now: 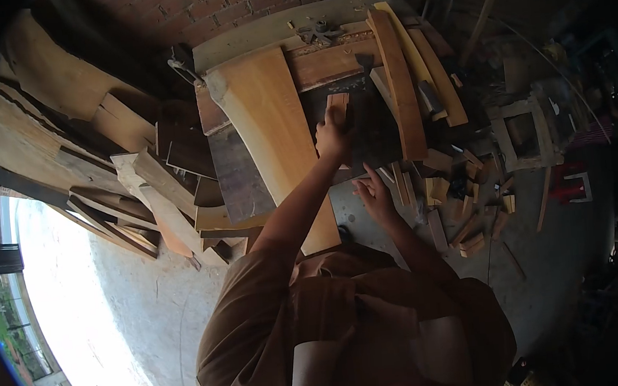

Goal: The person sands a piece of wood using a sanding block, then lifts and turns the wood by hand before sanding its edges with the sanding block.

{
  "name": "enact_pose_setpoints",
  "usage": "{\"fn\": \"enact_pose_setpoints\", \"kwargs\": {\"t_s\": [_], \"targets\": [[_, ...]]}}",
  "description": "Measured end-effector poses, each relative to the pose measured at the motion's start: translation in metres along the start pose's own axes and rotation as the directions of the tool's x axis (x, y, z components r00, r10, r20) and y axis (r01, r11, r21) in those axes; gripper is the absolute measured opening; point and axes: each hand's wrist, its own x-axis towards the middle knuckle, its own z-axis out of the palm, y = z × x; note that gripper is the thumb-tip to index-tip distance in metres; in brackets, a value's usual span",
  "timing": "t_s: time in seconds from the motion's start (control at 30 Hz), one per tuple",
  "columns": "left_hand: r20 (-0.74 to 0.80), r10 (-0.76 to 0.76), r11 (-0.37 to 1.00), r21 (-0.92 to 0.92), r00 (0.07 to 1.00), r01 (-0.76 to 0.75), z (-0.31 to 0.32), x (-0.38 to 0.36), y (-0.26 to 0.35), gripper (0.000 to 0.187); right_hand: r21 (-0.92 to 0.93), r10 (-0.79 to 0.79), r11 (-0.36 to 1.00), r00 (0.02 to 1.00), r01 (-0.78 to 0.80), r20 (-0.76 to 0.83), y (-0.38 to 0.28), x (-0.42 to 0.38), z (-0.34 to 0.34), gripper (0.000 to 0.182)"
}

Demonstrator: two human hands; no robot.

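Observation:
My left hand (pixel 332 138) reaches forward over the dark bench top, fingers wrapped round a small reddish-brown wooden block (pixel 338 101). Part of the block is hidden under the fingers. Along the left of that hand lies a long, pale yellow-brown board (pixel 273 122) with one curved edge, running from the far side of the bench towards my body. My right hand (pixel 375 193) is in the air at the bench's near edge, fingers apart and the index finger stretched forward. Nothing shows in it.
Long timber pieces (pixel 399 86) lie on the bench's right side. Wood offcuts (pixel 468 205) litter the floor at right, near a wooden frame (pixel 521 134) and a red plastic item (pixel 569 183). Large planks (pixel 70 67) lean at left. A brick wall (pixel 204 3) stands behind.

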Motion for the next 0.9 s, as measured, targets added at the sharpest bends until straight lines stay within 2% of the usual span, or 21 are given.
{"fn": "enact_pose_setpoints", "kwargs": {"t_s": [0.07,0.1,0.2,0.23,0.27,0.33,0.4,0.43,0.47,0.5,0.53,0.57,0.63,0.67,0.7,0.73,0.77,0.8,0.83,0.87,0.9], "targets": [[0.095,-0.07,0.995,0.079,0.993,0.062,0.009,0.0,0.004,0.086,-0.016,0.009,1.0,1.0,-0.009,0.0,0.005,-0.006,0.0,0.052],[0.15,-0.043,0.994,0.103,0.988,0.028,0.008,-0.004,0.003,0.092,-0.031,0.023,0.999,1.0,-0.024,-0.006,0.006,-0.008,0.001,0.051],[0.165,0.032,0.998,0.052,0.986,-0.042,0.021,-0.013,-0.02,0.096,-0.053,0.045,0.998,0.999,-0.044,0.02,0.011,-0.014,0.006,0.048],[0.176,0.152,0.988,0.009,0.973,-0.156,0.011,-0.018,-0.026,0.093,-0.056,0.047,0.997,0.999,-0.046,0.026,0.015,-0.016,0.008,0.048],[0.173,0.144,0.989,0.008,0.974,-0.148,0.0,-0.024,-0.034,0.093,-0.082,0.08,0.994,0.995,-0.076,0.052,0.022,-0.017,0.011,0.044],[0.178,0.21,0.97,-0.157,0.961,-0.183,-0.025,-0.041,-0.052,0.073,-0.108,0.118,0.988,0.989,-0.109,0.086,0.035,-0.018,0.014,0.041],[0.205,0.078,0.945,-0.326,0.976,-0.007,-0.063,-0.068,-0.073,0.052,-0.26,0.239,0.948,0.949,-0.183,0.206,0.046,-0.017,0.017,0.039],[0.167,0.019,0.944,-0.328,0.986,0.037,-0.079,-0.084,-0.088,0.045,-0.258,0.243,0.948,0.946,-0.185,0.216,0.053,-0.017,0.021,0.039],[0.126,-0.038,0.941,-0.33,0.991,0.078,-0.094,-0.1,-0.101,0.04,-0.151,0.271,0.959,0.932,-0.24,0.24,0.058,-0.016,0.027,0.038],[0.068,-0.115,0.968,-0.216,0.991,0.127,-0.104,-0.118,-0.118,0.041,-0.044,0.295,0.955,0.917,-0.295,0.268,0.062,-0.016,0.033,0.039],[0.002,-0.185,0.978,-0.102,0.983,0.184,-0.109,-0.135,-0.134,0.042,-0.042,0.296,0.954,0.914,-0.296,0.277,0.063,-0.015,0.039,0.039],[-0.003,-0.192,0.977,-0.099,0.981,0.191,-0.111,-0.152,-0.144,0.042,-0.034,0.311,0.947,0.892,-0.318,0.327,0.062,-0.013,0.045,0.041],[-0.063,-0.265,0.957,0.105,0.962,0.271,-0.112,-0.178,-0.157,0.046,-0.033,0.329,0.938,0.862,-0.344,0.385,0.068,-0.006,0.048,0.046],[-0.067,-0.274,0.954,0.107,0.959,0.28,-0.109,-0.183,-0.161,0.046,-0.18,0.404,0.915,0.827,-0.362,0.391,0.075,0.001,0.049,0.046],[0.064,-0.417,0.901,-0.102,0.907,0.421,-0.105,-0.187,-0.162,0.048,-0.324,0.479,0.871,0.789,-0.37,0.386,0.081,0.006,0.05,0.047],[0.22,-0.514,0.779,-0.285,0.829,0.559,-0.103,-0.191,-0.154,0.051,-0.335,0.489,0.863,0.792,-0.378,0.365,0.08,0.008,0.052,0.048],[0.358,-0.428,0.638,-0.531,0.83,0.558,-0.101,-0.196,-0.146,0.058,-0.37,0.491,0.857,0.785,-0.359,0.377,0.078,0.009,0.051,0.049],[0.354,-0.431,0.636,-0.532,0.83,0.558,-0.098,-0.197,-0.151,0.058,-0.403,0.49,0.852,0.782,-0.334,0.386,0.07,0.009,0.05,0.05],[0.442,-0.454,0.587,-0.505,0.773,0.633,-0.093,-0.196,-0.158,0.061,-0.403,0.487,0.853,0.783,-0.331,0.388,0.063,0.008,0.049,0.05],[0.526,-0.47,0.537,-0.467,0.709,0.702,-0.09,-0.194,-0.165,0.065,-0.36,0.438,0.88,0.821,-0.31,0.365,0.057,0.007,0.05,0.054],[0.524,-0.468,0.541,-0.468,0.712,0.699,-0.092,-0.191,-0.165,0.065,-0.317,0.39,0.904,0.856,-0.287,0.338,0.05,0.005,0.05,0.059]]}}
